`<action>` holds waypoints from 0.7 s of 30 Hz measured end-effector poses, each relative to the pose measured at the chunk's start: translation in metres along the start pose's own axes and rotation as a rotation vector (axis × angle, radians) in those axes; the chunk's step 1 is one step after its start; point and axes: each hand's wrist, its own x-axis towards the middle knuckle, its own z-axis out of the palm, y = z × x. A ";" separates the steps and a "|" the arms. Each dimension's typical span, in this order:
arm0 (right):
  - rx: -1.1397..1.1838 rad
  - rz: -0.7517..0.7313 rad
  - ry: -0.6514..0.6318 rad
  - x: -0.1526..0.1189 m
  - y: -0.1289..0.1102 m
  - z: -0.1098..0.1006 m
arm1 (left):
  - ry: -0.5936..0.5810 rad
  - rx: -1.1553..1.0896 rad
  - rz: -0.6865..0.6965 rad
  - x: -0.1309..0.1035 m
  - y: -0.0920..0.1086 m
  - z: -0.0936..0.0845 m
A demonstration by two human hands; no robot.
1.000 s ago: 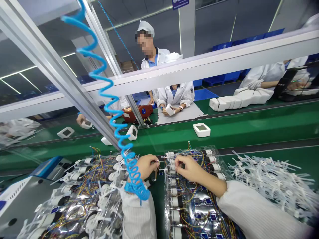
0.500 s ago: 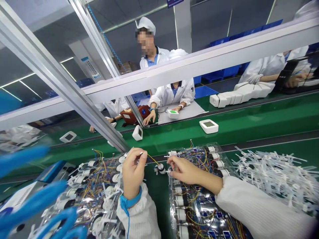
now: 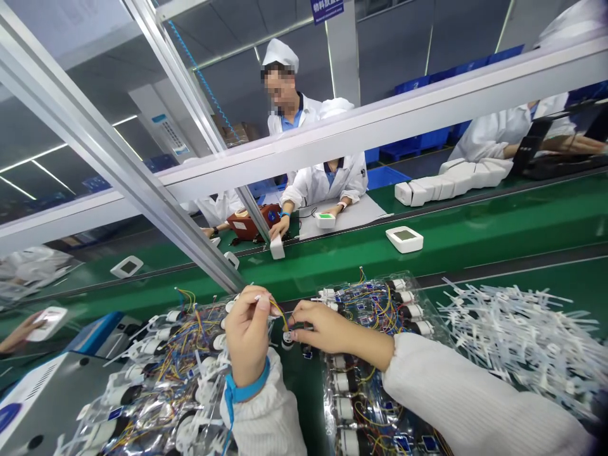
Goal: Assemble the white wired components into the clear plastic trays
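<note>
My left hand (image 3: 249,326), a blue strap round its wrist, pinches the end of thin yellow wires (image 3: 278,306). These run down to a small white-and-black cylindrical part (image 3: 287,342). My right hand (image 3: 320,326) has its thumb and fingertips closed at the top of that part, where the wires meet it. A small dark-blue circuit board (image 3: 308,353) shows just under my right hand. To the left lies a clear tray (image 3: 156,386) of wired cylindrical parts with white ties. A second clear tray (image 3: 327,405) of such parts lies under my right forearm.
Loose white cable ties (image 3: 513,335) form a pile at the right. A white device with a screen (image 3: 405,239) sits on the green conveyor (image 3: 342,256) ahead. A metal post (image 3: 175,215) slants up at the left. Co-workers sit and stand beyond the belt; a grey box (image 3: 52,399) stands lower left.
My right hand has moved left, onto the cylindrical part, which is now closer to my left hand. Across the belt, a co-worker's hand has taken hold of a white device. The blurred blue cord has gone.
</note>
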 end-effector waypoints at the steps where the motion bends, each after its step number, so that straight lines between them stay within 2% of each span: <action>1: 0.019 0.016 0.009 -0.001 0.002 -0.001 | -0.001 -0.046 -0.001 0.000 0.001 0.000; 5: 0.107 0.091 0.003 -0.009 0.013 -0.004 | 0.007 -0.355 -0.009 0.002 0.009 0.003; 9: 0.186 0.116 -0.105 -0.018 0.014 -0.003 | 0.107 -0.570 -0.028 0.006 0.018 0.008; 12: 0.162 0.140 -0.112 -0.021 0.008 0.003 | 0.127 -0.601 -0.079 0.006 0.021 0.010; 15: 0.112 0.216 -0.027 -0.023 0.003 0.009 | 0.100 -0.620 -0.113 0.004 0.023 0.009; 19: 0.114 0.388 0.071 -0.028 0.000 0.011 | 0.118 -0.568 0.006 -0.001 0.027 0.012; 21: 0.168 0.466 0.048 -0.032 -0.002 0.008 | 0.140 -0.532 0.075 -0.003 0.030 0.015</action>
